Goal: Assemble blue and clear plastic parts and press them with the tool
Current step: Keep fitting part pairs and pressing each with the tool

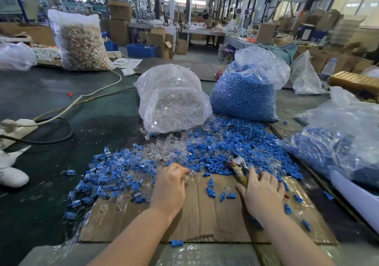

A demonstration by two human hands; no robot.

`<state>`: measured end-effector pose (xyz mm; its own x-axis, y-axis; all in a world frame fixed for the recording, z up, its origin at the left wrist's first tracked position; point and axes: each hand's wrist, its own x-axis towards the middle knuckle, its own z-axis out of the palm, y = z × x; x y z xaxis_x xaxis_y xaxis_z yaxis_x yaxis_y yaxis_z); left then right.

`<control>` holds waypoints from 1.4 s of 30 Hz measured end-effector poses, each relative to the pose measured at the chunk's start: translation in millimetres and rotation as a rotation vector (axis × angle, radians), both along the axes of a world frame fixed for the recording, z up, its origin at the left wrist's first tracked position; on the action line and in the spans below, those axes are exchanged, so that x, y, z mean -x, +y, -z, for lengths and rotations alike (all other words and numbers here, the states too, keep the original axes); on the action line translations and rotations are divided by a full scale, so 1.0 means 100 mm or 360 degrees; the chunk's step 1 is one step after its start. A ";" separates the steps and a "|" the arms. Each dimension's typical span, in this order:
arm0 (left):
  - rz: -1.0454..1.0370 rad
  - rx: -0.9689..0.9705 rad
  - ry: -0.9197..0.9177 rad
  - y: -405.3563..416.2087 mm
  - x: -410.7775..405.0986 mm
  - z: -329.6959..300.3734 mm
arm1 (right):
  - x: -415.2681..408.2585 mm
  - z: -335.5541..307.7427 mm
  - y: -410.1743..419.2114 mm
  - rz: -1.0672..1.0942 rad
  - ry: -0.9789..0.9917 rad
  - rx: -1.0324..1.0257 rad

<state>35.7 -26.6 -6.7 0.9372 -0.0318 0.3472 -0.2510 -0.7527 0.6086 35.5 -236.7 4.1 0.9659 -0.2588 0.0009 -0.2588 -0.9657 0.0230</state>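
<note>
1. A person sits at a dark table (51, 105), both bare arms reaching from the bottom of the frame onto a flat sheet of cardboard (196, 214).
2. The left hand (169, 185), at lower centre, has its fingertips curled at the near edge of a loose heap of clear parts (164, 152); it seems to pinch one, though blur hides the piece.
3. The right hand (263, 191), lower right of centre, grips the wrapped handle of the tool (239, 166).
4. The tool's long axis runs diagonally, its metal head pointing up and left of the right hand, into the pile.
5. Blue parts (235, 142) lie spread just above the right hand, nearer to it than to the left; a few sit on the cardboard between the hands.
6. Judged from this, a blue piece still has to be fetched for mating.
7. Behind, at mid-frame, stand a bag of clear pieces (172, 99) and a bag of blue pieces (246, 93).
</note>
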 end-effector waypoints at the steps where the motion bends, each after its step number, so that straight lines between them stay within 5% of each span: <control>1: 0.0028 0.0011 0.0020 -0.05 0.00 0.02 | 0.02 -0.02 0.03 -0.0017 -0.0045 0.0016; 9: 0.0032 -0.0259 0.0229 -0.26 0.00 0.14 | 0.19 0.04 0.53 -0.0671 -0.0588 -0.0279; 21: -0.0014 -0.0074 0.0041 -0.23 0.04 0.21 | 0.13 0.20 0.75 -0.0502 -0.0477 -0.0383; 29: 0.0184 -0.0530 0.0179 -0.22 0.01 0.25 | 0.16 0.28 0.75 -0.0416 -0.0653 -0.0554; 36: 0.0115 -0.0308 0.0009 -0.22 0.04 0.26 | 0.15 0.30 0.73 -0.0314 -0.0734 -0.0691; 42: 0.0249 -0.0467 0.0148 -0.23 0.00 0.27 | 0.16 0.28 0.72 -0.0257 -0.0814 -0.0775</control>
<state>35.4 -49.2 -34.0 0.9403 -0.2636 0.2152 -0.3309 -0.8560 0.3973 19.8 -164.9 -24.3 0.9018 -0.1991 0.3836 0.0245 -0.8626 -0.5053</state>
